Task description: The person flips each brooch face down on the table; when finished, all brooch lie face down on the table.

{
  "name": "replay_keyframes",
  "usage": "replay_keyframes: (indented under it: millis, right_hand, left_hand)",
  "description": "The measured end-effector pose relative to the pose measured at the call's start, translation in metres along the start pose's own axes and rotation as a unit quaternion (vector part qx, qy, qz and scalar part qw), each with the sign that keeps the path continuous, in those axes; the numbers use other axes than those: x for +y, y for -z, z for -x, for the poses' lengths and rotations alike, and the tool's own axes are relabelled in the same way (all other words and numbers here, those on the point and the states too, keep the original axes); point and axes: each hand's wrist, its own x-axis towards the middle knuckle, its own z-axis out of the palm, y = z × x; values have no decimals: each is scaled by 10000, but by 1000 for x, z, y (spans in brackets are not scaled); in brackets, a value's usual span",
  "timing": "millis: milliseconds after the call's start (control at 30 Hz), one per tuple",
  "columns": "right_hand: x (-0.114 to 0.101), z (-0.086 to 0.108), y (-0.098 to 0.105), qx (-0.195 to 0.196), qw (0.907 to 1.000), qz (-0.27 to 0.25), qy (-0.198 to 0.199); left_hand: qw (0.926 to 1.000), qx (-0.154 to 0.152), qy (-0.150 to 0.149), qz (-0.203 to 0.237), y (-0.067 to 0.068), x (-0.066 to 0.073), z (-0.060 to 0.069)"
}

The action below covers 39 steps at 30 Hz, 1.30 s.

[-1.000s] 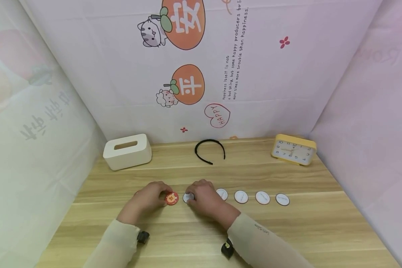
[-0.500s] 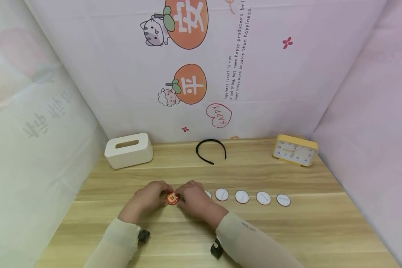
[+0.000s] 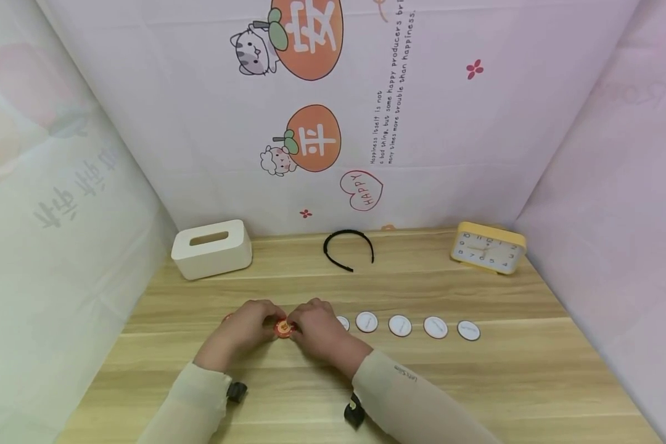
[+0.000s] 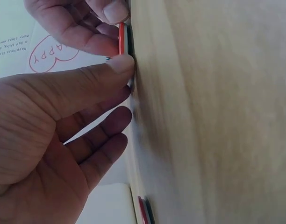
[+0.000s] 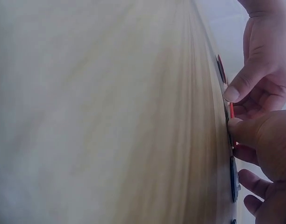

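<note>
A red round disc (image 3: 284, 329) with a gold-yellow middle lies on the wooden table between both hands. My left hand (image 3: 248, 328) pinches its left side, thumb at the near edge. From the other side, the thumb and fingers of my right hand (image 3: 320, 328) grip its right edge. Seen edge-on in the left wrist view, the disc (image 4: 121, 38) shows a red rim above a dark strip. The right hand partly covers a white disc (image 3: 343, 323). Another red disc (image 3: 228, 317) barely shows behind the left hand.
Several white discs (image 3: 400, 325) continue the row to the right. Behind stand a white tissue box (image 3: 212, 250), a black headband (image 3: 326, 248) and a yellow alarm clock (image 3: 488, 248). Printed cloth walls (image 3: 438, 185) enclose the table (image 3: 288, 394).
My right hand has moved left from a white disc to the red disc. The left hand stays at the red disc's left side. The white disc beneath the right hand is now hidden.
</note>
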Motion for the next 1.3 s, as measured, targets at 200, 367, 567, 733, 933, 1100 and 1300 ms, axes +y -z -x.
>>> replay_keyframes:
  millis: [200, 367, 567, 733, 933, 1100, 1300]
  right_hand:
    - [-2, 0, 3, 65, 10000, -6, -38]
    - [-2, 0, 4, 269, 9992, -205, -207]
    - [-1, 0, 4, 695, 9966, -421, -155]
    - [1, 0, 3, 624, 9973, -367, -150]
    - [2, -1, 2, 390, 9981, -350, -312]
    - [2, -1, 2, 158, 9992, -222, -299]
    - [1, 0, 3, 14, 9998, 40, -203]
  left_hand:
    - [9997, -128, -199, -49, 5, -4, 2]
    - [9990, -150, -414, -118, 8, -6, 2]
    - [9996, 53, -290, -4, 6, -5, 0]
    - [9994, 319, -136, 83, 2, -1, -2]
    - [9993, 325, -189, -19, -1, 2, -5]
    - [9990, 236, -351, -133, -2, 1, -6]
    - [9985, 133, -522, -62, -4, -4, -6]
